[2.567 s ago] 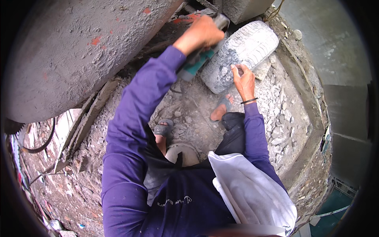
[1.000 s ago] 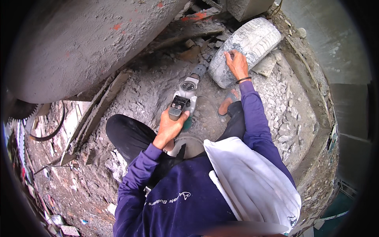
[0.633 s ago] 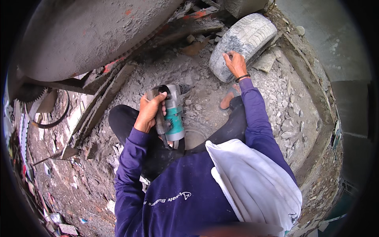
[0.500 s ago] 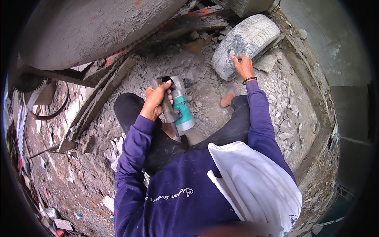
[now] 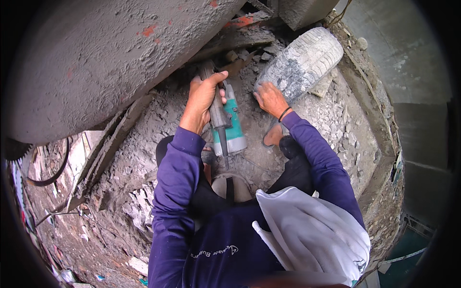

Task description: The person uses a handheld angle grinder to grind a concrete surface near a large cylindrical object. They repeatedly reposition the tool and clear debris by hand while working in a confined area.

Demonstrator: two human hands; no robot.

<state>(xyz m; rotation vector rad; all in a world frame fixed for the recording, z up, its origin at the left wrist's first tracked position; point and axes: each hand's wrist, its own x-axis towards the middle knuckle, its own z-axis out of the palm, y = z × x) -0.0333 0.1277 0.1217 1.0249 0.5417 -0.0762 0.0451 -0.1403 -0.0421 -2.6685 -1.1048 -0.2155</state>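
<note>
My left hand (image 5: 204, 98) grips the dark grey handle of a power hammer (image 5: 230, 125) with a teal body, which lies lengthwise over rubble between my legs; its front end is partly hidden under rock shadow and my hand. My right hand (image 5: 270, 100), fingers curled, is just right of the hammer at the lower left end of a dust-caked tyre (image 5: 307, 57), seemingly touching it; what its fingertips hold, if anything, is hidden. A black band circles my right wrist. My sandalled feet (image 5: 272, 137) are below.
A large mortar-crusted grey mass (image 5: 105, 57) overhangs the upper left. Concrete slabs (image 5: 103, 156), a toothed metal wheel (image 5: 17, 149) and a black loop (image 5: 57, 173) lie left. Broken stone (image 5: 341, 125) covers the right, beside a ledge edge (image 5: 382, 139) dropping to a grey surface (image 5: 418, 72).
My left hand has pushed the hammer forward, up and slightly right, toward the tyre. My right hand has come down and left along the tyre, closer to the hammer.
</note>
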